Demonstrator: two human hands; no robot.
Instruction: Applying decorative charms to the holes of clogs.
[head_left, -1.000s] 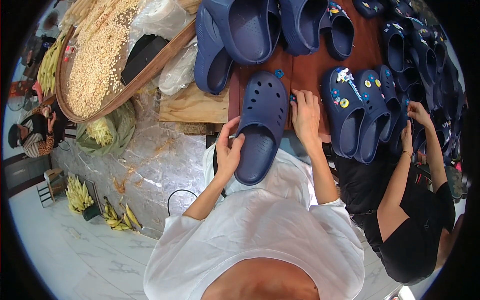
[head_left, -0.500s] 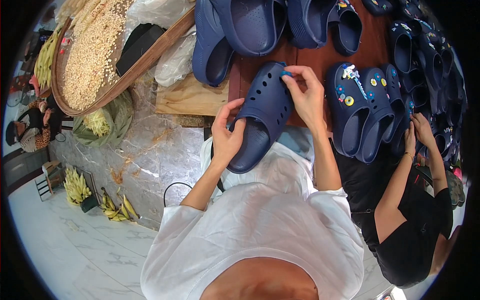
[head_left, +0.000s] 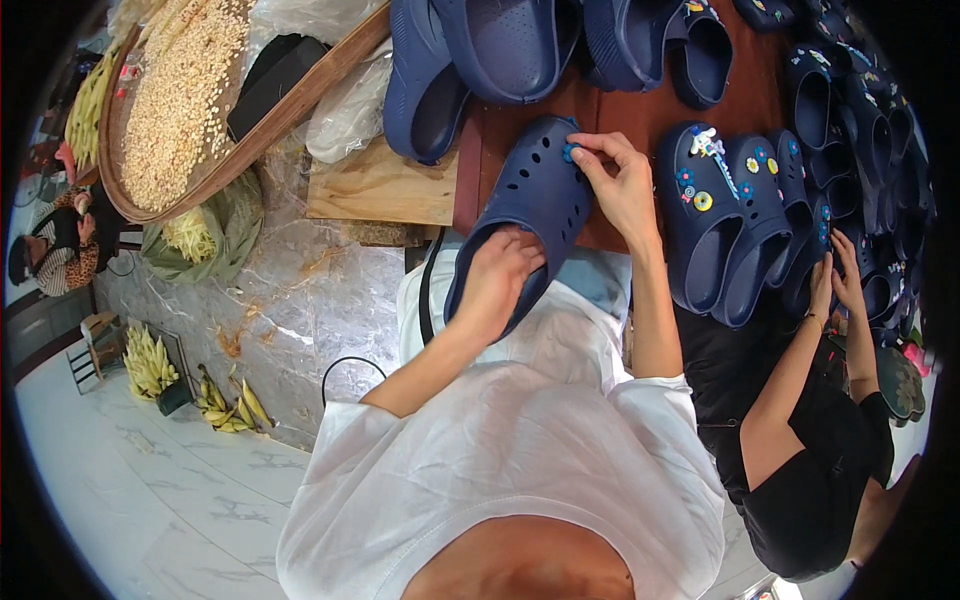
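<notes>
A dark blue clog (head_left: 535,190) with rows of holes tilts in front of me at the table's near edge, toe away. My left hand (head_left: 498,280) reaches in through its foot opening; the fingers are bent against the inside and their tips are hidden under the upper. Thumb and fingers of my right hand (head_left: 622,180) pinch a small blue charm (head_left: 571,153) at a hole on the clog's right side. How deep the charm sits cannot be seen. Beside my right hand stands a clog (head_left: 690,225) decorated with a white figure and flower charms.
More blue clogs (head_left: 505,50) stand at the back of the reddish-brown table (head_left: 630,115); decorated ones crowd the right. There a co-worker's hands (head_left: 840,275) touch a clog. A tray of pale kernels (head_left: 185,110) and a wooden board (head_left: 380,190) lie left.
My left hand has moved from the clog's left rim into its foot opening. My right hand stays at the charm, shifted slightly. The co-worker's hands have moved slightly.
</notes>
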